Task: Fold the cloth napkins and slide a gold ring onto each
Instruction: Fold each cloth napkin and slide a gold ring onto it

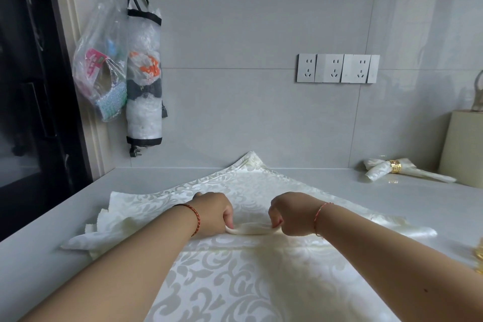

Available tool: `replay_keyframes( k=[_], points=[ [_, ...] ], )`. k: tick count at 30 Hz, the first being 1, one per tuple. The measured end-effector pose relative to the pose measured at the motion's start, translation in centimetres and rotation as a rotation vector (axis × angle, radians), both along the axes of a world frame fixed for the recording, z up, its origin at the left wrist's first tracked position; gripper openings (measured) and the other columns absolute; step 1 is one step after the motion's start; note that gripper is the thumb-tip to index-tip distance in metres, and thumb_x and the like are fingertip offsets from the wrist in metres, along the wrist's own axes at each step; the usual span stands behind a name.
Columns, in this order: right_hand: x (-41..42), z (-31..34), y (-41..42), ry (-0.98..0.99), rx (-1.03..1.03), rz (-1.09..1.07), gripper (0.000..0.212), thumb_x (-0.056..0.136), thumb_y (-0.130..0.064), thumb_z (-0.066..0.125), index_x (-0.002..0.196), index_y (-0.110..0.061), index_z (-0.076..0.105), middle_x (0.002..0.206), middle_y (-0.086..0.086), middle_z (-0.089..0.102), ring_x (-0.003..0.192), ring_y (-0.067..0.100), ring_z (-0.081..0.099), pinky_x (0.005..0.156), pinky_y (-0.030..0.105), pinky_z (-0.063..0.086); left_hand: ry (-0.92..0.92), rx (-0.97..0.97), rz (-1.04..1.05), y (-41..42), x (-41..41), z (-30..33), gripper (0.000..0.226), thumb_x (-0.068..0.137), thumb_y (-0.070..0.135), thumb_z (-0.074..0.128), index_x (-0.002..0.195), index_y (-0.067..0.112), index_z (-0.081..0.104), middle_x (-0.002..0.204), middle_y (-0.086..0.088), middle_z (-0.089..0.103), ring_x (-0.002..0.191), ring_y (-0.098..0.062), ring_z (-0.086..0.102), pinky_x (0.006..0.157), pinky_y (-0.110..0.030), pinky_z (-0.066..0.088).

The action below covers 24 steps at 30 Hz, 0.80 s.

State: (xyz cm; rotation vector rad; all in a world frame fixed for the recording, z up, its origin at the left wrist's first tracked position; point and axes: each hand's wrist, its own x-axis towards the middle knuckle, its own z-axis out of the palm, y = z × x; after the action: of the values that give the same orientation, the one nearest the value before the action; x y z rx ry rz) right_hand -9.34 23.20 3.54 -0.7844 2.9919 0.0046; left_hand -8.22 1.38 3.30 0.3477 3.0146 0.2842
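So far, one napkin looks finished: a folded napkin [384,170] lies near the far right corner of the worktop [300,178], and a gold ring [394,166] sits around its middle, so its two ends spread out on both sides. It rests just beside a pale box [462,146] that stands against the right edge.

The work in progress is on the open napkin [235,269], a cream cloth with a leaf pattern. It is spread flat in the middle of the worktop, one corner pointing to the far edge and wall, the near part reaching down to the front edge. Both hands are on it. The left hand [214,213] has its fingers curled and pinches one end of a small raised fold [251,229] in the cloth; the right hand [290,215] pinches the other end in the same way. I judge this is an early step of the folding, a first pleat or roll, because most of the cloth is still lying flat.

More napkins [104,227] wait in a loose pile under the open one, toward the left edge; how many I cannot tell. At the right edge, close to the front, something gold [479,253] shows partly, perhaps the spare rings, but it is cut by the frame. So the larger part of the task seems still left.
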Motion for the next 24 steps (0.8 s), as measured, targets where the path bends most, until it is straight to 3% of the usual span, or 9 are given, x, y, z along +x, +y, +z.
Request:
replay_keyframes(
  k=[2, 5, 8, 12, 14, 16, 18, 20, 24],
  points=[
    [0.0, 0.2, 0.2, -0.04, -0.043, -0.037, 0.021, 0.081, -0.018, 0.053, 0.092, -0.02, 0.071, 0.102, 0.0, 0.067, 0.098, 0.023, 0.061, 0.088, 0.037, 0.052, -0.068, 0.03, 0.061, 0.1, -0.1, 0.5, 0.013, 0.08, 0.028, 0.062, 0.068, 0.027, 0.068, 0.084, 0.01, 0.064, 0.088, -0.015, 0.051, 0.077, -0.022, 0.039],
    [-0.2, 0.3, 0.4, -0.043, -0.076, -0.032, 0.015, 0.085, -0.032, 0.062, 0.089, -0.019, 0.07, 0.099, 0.0, 0.068, 0.095, 0.02, 0.061, 0.086, 0.033, 0.051, -0.057, 0.064, 0.089, 0.0, -0.2, 0.4, 0.028, 0.078, 0.035, 0.069, 0.056, 0.023, 0.057, 0.075, 0.004, 0.062, 0.074, -0.019, 0.056, 0.072, -0.025, 0.047],
    [-0.5, -0.1, 0.5, -0.105, -0.133, -0.034, 0.024, 0.081, -0.035, 0.071, 0.1, -0.022, 0.064, 0.105, -0.002, 0.064, 0.09, 0.014, 0.056, 0.079, 0.028, 0.045, -0.013, 0.073, 0.04, -0.3, 0.0, -0.2, 0.015, 0.076, 0.037, 0.076, 0.073, 0.028, 0.064, 0.093, 0.01, 0.066, 0.091, -0.012, 0.062, 0.084, -0.028, 0.053],
    [-0.7, -0.3, 0.6, -0.153, -0.143, -0.108, 0.044, 0.079, -0.038, 0.072, 0.117, -0.021, 0.057, 0.112, -0.001, 0.061, 0.09, 0.015, 0.052, 0.078, 0.027, 0.041, -0.093, 0.098, 0.043, -0.5, 0.0, 0.1, 0.039, 0.078, 0.035, 0.076, 0.112, 0.027, 0.058, 0.111, 0.006, 0.058, 0.099, -0.013, 0.057, 0.088, -0.026, 0.048],
    [-0.4, -0.2, 0.6, -0.122, -0.137, -0.099, 0.035, 0.08, -0.036, 0.072, 0.109, -0.02, 0.062, 0.108, 0.0, 0.062, 0.087, 0.016, 0.052, 0.075, 0.026, 0.041, -0.074, 0.087, 0.014, -0.4, 0.1, 0.2, 0.034, 0.079, 0.03, 0.077, 0.109, 0.027, 0.062, 0.099, 0.009, 0.058, 0.09, -0.008, 0.056, 0.079, -0.021, 0.046],
    [0.2, -0.2, 0.4, -0.05, -0.138, -0.078, 0.024, 0.08, -0.03, 0.072, 0.099, -0.018, 0.065, 0.103, 0.002, 0.065, 0.085, 0.017, 0.054, 0.072, 0.026, 0.042, 0.005, 0.086, -0.03, -0.4, 0.4, 0.1, 0.017, 0.077, 0.025, 0.077, 0.087, 0.029, 0.064, 0.083, 0.015, 0.055, 0.077, -0.005, 0.052, 0.068, -0.018, 0.042],
    [1.1, -0.1, 0.2, 0.04, -0.099, -0.046, 0.012, 0.081, -0.021, 0.067, 0.093, -0.019, 0.064, 0.1, 0.003, 0.066, 0.089, 0.021, 0.057, 0.072, 0.027, 0.044, 0.074, 0.074, -0.048, -0.4, 0.8, -0.1, 0.02, 0.075, 0.021, 0.077, 0.069, 0.031, 0.06, 0.077, 0.017, 0.056, 0.072, -0.004, 0.052, 0.063, -0.017, 0.04],
    [2.1, 0.0, 0.0, 0.091, -0.031, -0.024, 0.019, 0.081, -0.009, 0.057, 0.095, -0.02, 0.064, 0.103, 0.003, 0.064, 0.095, 0.024, 0.058, 0.074, 0.029, 0.045, 0.09, 0.075, -0.056, -0.5, 1.3, -0.3, 0.026, 0.075, 0.014, 0.073, 0.061, 0.032, 0.061, 0.075, 0.018, 0.059, 0.07, -0.001, 0.052, 0.058, -0.014, 0.038],
    [3.9, 0.3, -0.2, 0.107, 0.105, 0.013, 0.043, 0.079, 0.006, 0.046, 0.111, -0.015, 0.064, 0.114, 0.008, 0.061, 0.104, 0.03, 0.058, 0.086, 0.033, 0.049, 0.043, 0.005, -0.074, -0.5, 2.9, 0.2, 0.032, 0.078, 0.002, 0.057, 0.08, 0.031, 0.072, 0.081, 0.02, 0.056, 0.073, -0.001, 0.054, 0.058, -0.012, 0.039]
  ],
)
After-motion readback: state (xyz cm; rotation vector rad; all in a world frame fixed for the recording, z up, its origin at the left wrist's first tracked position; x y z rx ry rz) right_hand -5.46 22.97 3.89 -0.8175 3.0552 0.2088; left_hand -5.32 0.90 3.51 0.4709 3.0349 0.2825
